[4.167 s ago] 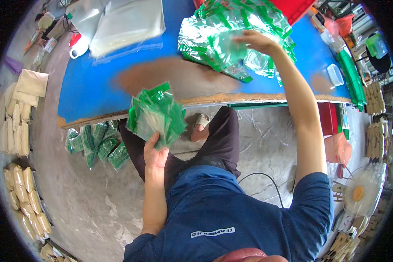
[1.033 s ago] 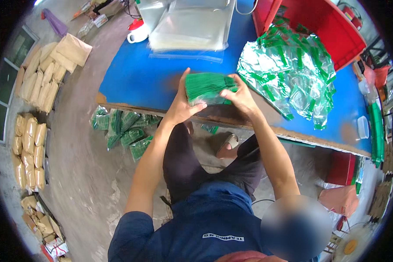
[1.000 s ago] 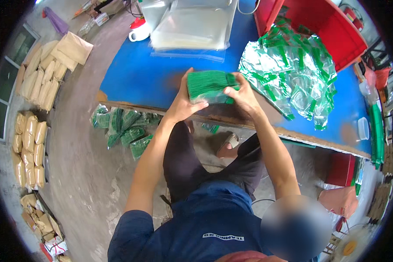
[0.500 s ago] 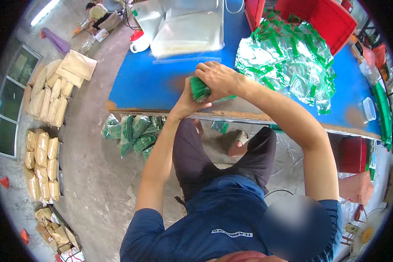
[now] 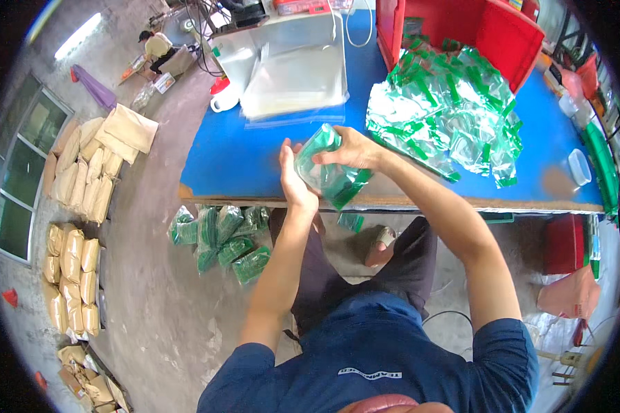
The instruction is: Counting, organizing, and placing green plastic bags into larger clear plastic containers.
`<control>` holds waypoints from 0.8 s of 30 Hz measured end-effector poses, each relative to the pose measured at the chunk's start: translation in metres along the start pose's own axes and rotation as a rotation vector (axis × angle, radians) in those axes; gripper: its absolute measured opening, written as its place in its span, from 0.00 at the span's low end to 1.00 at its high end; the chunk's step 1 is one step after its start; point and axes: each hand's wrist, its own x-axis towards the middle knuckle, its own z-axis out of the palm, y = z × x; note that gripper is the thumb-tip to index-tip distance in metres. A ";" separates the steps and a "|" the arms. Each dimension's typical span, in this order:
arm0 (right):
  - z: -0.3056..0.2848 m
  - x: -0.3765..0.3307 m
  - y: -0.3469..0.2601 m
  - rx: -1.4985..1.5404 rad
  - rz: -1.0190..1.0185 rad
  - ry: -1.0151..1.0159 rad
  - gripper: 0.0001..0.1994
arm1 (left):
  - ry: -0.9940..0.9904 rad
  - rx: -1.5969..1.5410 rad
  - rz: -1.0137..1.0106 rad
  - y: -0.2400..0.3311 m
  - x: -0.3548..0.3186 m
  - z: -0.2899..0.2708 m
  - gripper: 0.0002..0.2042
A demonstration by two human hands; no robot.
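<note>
A bundle of clear plastic bags with green ends [image 5: 329, 168] is held up over the near edge of the blue table. My right hand [image 5: 355, 148] is closed on its upper right side, thumb lying across the front. Against the bundle's left side is my left hand [image 5: 296, 180], palm turned toward it and fingers stretched out. Whether some left fingers reach behind the bundle is hidden. To the right, a loose heap of similar green-and-clear bags [image 5: 455, 113] spreads over the table.
Flat clear plastic sheets [image 5: 293, 82] are stacked at the back left, beside a white cup [image 5: 224, 100]. A red bin [image 5: 506, 38] stands behind the heap. Packed green bundles [image 5: 220, 234] lie on the floor below the table. A person [image 5: 157, 49] sits far left.
The bundle, earlier wrapped tightly by both hands, now fans wider and tilts. My left hand has opened along its side, while my right hand has shifted to grip its upper right.
</note>
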 end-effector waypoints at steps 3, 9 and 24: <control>0.017 -0.016 0.002 0.045 -0.119 0.147 0.32 | 0.047 0.332 0.233 -0.006 0.005 0.003 0.24; 0.046 -0.034 0.010 0.259 -0.118 0.194 0.30 | -0.039 0.419 0.293 -0.004 0.008 -0.009 0.17; -0.010 -0.097 0.109 1.335 0.141 0.298 0.32 | -0.351 1.194 0.340 -0.004 0.172 0.028 0.17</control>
